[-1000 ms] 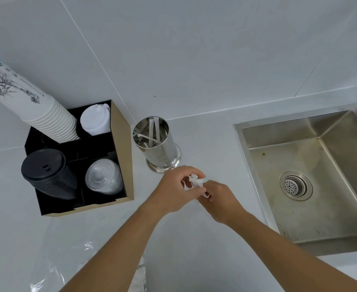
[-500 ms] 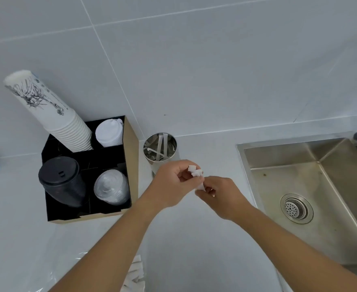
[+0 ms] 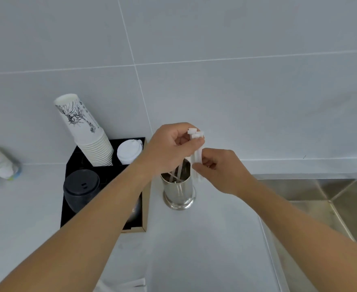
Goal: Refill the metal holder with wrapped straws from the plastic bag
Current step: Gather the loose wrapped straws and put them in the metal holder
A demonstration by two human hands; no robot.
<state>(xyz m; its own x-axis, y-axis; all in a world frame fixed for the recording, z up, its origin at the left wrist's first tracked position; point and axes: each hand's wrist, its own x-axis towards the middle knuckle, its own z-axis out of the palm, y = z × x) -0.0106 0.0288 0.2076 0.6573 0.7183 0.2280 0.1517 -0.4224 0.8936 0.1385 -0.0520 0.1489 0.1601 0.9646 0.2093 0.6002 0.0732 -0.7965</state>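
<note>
A shiny metal holder [image 3: 178, 191] stands on the white counter, with a few wrapped straws leaning inside it. Directly above its rim I hold a small bunch of white wrapped straws [image 3: 196, 153] upright. My left hand [image 3: 169, 147] pinches the bunch near its top ends. My right hand [image 3: 222, 170] grips the same bunch lower down, from the right side. The straws' lower ends hang at the holder's right rim. A corner of the plastic bag with straws [image 3: 129, 284] shows at the bottom edge, under my left forearm.
A black and cardboard organiser [image 3: 143, 211] sits left of the holder, with a stack of paper cups [image 3: 84, 133], white lids [image 3: 129, 151] and black lids [image 3: 80, 187]. A steel sink [image 3: 329, 209] lies to the right. The tiled wall is close behind.
Both hands rose with the straw bunch and moved from in front of the holder to right over its mouth. The camera tilted up, so the bag slid almost out of view.
</note>
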